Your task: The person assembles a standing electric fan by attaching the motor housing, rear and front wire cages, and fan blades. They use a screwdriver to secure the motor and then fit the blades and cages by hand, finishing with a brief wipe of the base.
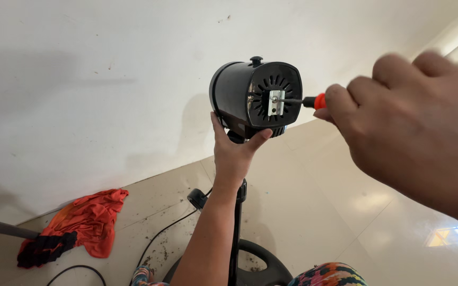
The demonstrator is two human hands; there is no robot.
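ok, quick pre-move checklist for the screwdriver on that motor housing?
1. Screwdriver tip on the screw in the metal bracket: ok, the tip meets the bracket's middle.
2. Right hand grip on the handle: ok, fist closed round it; most of the handle is hidden.
3. Left hand steadying the motor housing: ok, it cups the housing from below.
4. Tip seated squarely in the screw head: cannot tell, too small.
5. Stand pole upright on its base: ok.
6. Cable clear of the feet: cannot tell; it trails across the floor near the base.

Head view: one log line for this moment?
left hand: grips black motor housing | right hand: holds screwdriver, tip at metal bracket
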